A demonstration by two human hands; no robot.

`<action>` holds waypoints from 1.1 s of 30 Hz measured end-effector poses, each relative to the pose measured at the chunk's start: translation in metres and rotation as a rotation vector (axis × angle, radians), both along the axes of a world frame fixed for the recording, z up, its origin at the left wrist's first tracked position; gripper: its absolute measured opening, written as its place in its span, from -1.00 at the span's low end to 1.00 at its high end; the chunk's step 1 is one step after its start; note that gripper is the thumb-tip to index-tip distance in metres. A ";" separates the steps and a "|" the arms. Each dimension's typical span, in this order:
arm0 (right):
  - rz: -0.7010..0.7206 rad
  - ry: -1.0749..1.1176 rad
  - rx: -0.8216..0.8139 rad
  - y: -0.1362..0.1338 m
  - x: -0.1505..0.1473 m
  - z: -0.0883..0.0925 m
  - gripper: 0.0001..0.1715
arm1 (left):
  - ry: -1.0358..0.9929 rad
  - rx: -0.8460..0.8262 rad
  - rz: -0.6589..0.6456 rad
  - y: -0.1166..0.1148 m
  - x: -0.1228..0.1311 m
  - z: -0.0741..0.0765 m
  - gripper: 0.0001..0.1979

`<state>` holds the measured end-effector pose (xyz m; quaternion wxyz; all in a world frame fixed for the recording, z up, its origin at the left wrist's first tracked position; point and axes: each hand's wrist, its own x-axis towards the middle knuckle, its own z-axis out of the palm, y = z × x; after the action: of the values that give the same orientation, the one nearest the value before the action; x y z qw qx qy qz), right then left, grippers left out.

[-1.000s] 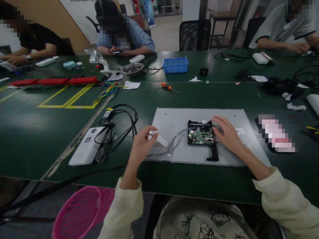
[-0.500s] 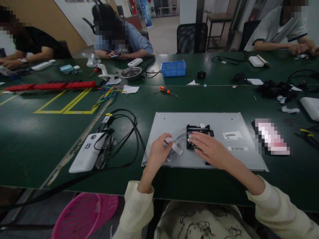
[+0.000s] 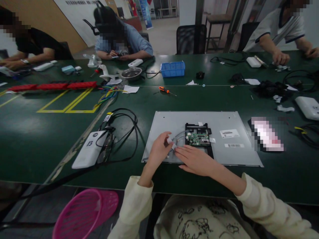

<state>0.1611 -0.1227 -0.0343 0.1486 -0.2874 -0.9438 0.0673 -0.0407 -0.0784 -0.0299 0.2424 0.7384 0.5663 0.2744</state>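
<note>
A flat grey metal panel (image 3: 224,121) lies in front of me. On it sits a black plastic frame (image 3: 196,126) holding a green circuit board (image 3: 198,138), with thin grey cables (image 3: 179,134) running left from the board. My left hand (image 3: 159,146) pinches a piece of white tape (image 3: 173,146) by those cables, over the panel's left part. My right hand (image 3: 195,160) reaches in from the right, fingers stretched out, their tips at the tape. Part of the frame's lower side and the cable ends are hidden by my hands.
Left of the panel lie a white power bank (image 3: 89,149) and coiled black cable (image 3: 136,132). A phone (image 3: 267,134) lies right. Beyond are an orange screwdriver (image 3: 167,91), a blue basket (image 3: 172,69) and a metal bowl (image 3: 131,73). A pink basket (image 3: 79,212) stands below the table edge.
My right hand has moved left and toward me, off the circuit board to the tape, uncovering the board. My left hand stays at the tape and cables. A person at far right has shifted their hands.
</note>
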 end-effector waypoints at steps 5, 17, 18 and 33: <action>-0.001 0.006 -0.018 -0.001 0.001 0.002 -0.48 | 0.080 0.259 0.041 0.000 0.002 0.007 -0.78; -0.020 0.020 -0.020 -0.003 -0.001 0.004 -0.56 | 0.489 0.295 -0.118 -0.008 0.005 0.008 -0.92; -0.021 0.024 -0.026 -0.003 0.000 0.004 -0.57 | 0.500 0.305 -0.103 -0.009 0.005 0.009 -0.92; 0.008 -0.004 -0.032 0.006 -0.004 0.013 -0.60 | 0.475 0.264 -0.087 -0.021 0.010 0.011 -0.89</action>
<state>0.1569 -0.1169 -0.0210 0.1420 -0.2859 -0.9441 0.0823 -0.0307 -0.0992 -0.0191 0.0161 0.8310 0.5343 0.1541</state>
